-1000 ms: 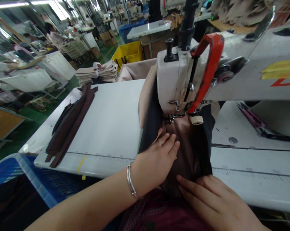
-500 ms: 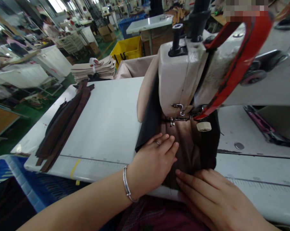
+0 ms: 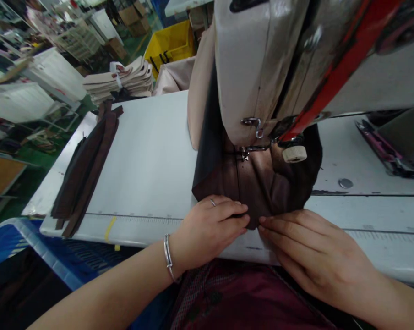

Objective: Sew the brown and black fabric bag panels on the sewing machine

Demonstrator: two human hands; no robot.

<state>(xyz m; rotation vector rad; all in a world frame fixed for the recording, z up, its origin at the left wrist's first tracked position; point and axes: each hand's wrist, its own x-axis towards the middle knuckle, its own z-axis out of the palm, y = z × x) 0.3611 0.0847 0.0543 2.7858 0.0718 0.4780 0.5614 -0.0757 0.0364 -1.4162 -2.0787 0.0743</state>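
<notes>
Along the front edge of my bench (image 3: 145, 151) runs a ruler scale (image 3: 134, 217), its figures too small for me to read; yellow tape (image 3: 110, 228) crosses it towards the front left corner. The bench is white, with dark strips (image 3: 86, 169) along its left edge and a blue basket (image 3: 56, 256) just beside that corner. Past the far edge I see a beige stack (image 3: 124, 82) and a yellow crate (image 3: 174, 41).

The brown piece (image 3: 251, 192) lies under the machine (image 3: 241, 68), its near end just short of the front edge. My left grip (image 3: 207, 227) rests fingers on that end; my right grip (image 3: 317, 245) touches it just beside. My thumbs are hidden, so I can't tell whether either pinches. Broad white bench separates strips from piece; rightward, the machine's arm overhangs the bench.
</notes>
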